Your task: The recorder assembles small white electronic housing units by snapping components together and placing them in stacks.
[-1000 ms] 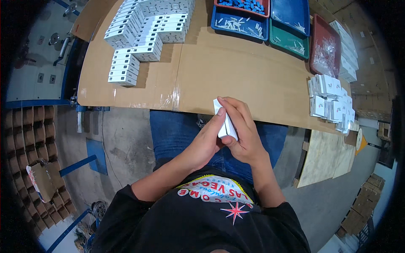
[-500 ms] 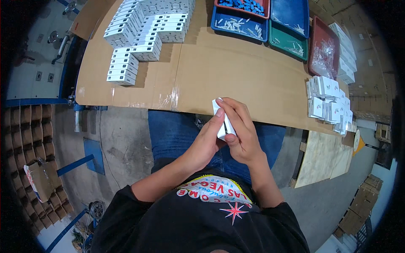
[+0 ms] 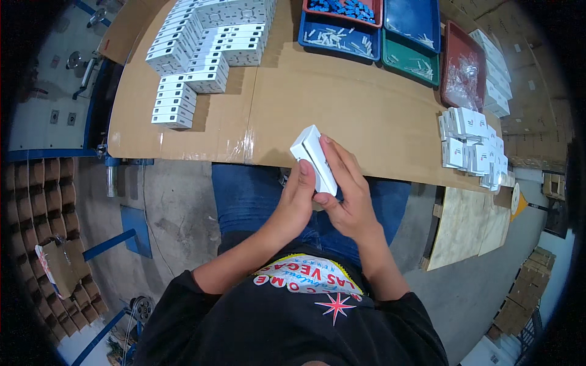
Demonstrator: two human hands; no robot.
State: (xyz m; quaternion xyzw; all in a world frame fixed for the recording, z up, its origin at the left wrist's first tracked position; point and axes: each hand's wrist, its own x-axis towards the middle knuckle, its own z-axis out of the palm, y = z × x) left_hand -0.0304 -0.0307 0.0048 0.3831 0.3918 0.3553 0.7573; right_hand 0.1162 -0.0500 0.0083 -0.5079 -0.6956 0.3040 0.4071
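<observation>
A small white box (image 3: 318,160) is held between my two hands, tilted, just over the near edge of the cardboard-covered table (image 3: 274,110). A dark narrow gap runs along its length. My left hand (image 3: 294,198) grips it from the left, with the thumb against its side. Along its right side lie the fingers of my right hand (image 3: 350,192), with the thumb at the near end. The fingers under the box are hidden.
Stepped rows of white boxes (image 3: 174,113) stand at the far left. Blue, green (image 3: 410,68) and red trays (image 3: 448,91) at the far right hold small blue and white parts and clear plastic. Smaller white packets (image 3: 469,152) are stacked at the right edge.
The white box has turned in my hands and shows more of its end and top face. My hands have spread slightly apart around it. The view has shifted a little.
</observation>
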